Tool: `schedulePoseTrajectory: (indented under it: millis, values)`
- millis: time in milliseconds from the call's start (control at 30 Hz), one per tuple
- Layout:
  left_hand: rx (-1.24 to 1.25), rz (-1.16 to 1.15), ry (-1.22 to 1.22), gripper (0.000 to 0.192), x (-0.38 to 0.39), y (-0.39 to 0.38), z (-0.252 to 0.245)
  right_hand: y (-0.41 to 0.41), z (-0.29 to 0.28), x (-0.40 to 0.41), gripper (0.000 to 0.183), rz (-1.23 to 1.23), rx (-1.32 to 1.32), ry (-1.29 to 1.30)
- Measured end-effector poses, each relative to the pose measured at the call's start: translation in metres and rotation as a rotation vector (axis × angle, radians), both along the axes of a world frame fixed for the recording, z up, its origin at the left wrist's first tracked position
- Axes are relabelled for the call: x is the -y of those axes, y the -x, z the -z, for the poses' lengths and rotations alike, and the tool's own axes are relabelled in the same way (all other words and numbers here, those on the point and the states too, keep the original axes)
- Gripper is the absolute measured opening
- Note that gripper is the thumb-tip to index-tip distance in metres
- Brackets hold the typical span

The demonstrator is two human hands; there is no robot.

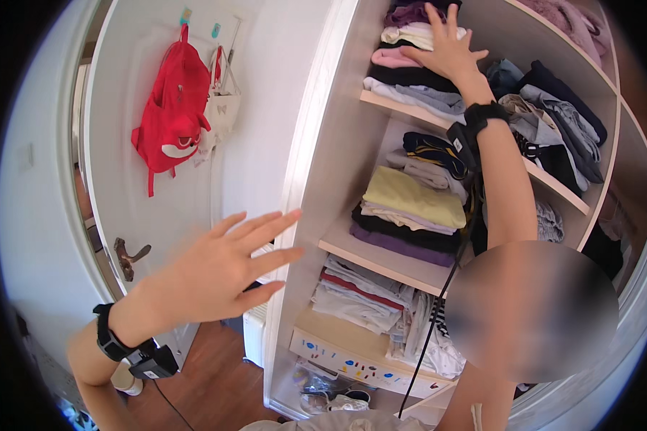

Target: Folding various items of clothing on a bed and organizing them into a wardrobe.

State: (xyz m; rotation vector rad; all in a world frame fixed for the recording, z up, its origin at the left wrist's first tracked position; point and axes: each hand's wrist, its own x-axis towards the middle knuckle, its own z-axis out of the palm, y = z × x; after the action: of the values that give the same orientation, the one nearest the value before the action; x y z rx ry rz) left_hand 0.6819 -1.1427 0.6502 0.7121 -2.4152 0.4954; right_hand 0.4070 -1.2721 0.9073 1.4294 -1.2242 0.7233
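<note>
My right hand (446, 51) reaches up to the stack of folded clothes on the upper wardrobe shelf. Its fingers are spread over the front of the stack, by a cream folded garment (404, 35) and a pink one (393, 57); whether it presses on them I cannot tell. My left hand (232, 264) hangs in the air left of the wardrobe's side panel (323, 178), fingers apart and nothing in it. On the middle shelf (388, 269) lies a folded stack with a yellow garment (415, 196) on top. A blurred oval hides part of my right arm.
Looser clothes (561, 118) are heaped at the upper shelf's right. Lower down lie folded shirts (356, 296) above a stickered drawer front (366, 366). A black cable (428, 334) crosses the shelves. At left, a red backpack (175, 108) hangs on a white door (124, 204).
</note>
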Motion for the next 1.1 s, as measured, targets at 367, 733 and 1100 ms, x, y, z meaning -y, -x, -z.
schedulePoseTrajectory:
  millis: [367, 733, 1100]
  values:
    - [-0.082, -0.077, -0.223, 0.043, -0.007, -0.033, 0.018, 0.028, 0.033, 0.043, 0.071, -0.157, -0.007, 0.123]
    - [-0.111, -0.283, -0.247, 0.044, -0.018, -0.072, 0.048, 0.025, -0.01, 0.11, 0.05, 0.047, 0.003, 0.338]
    - [-0.227, -0.408, -0.435, 0.047, -0.048, -0.093, 0.076, 0.02, 0.001, 0.068, 0.065, -0.031, 0.09, 0.113]
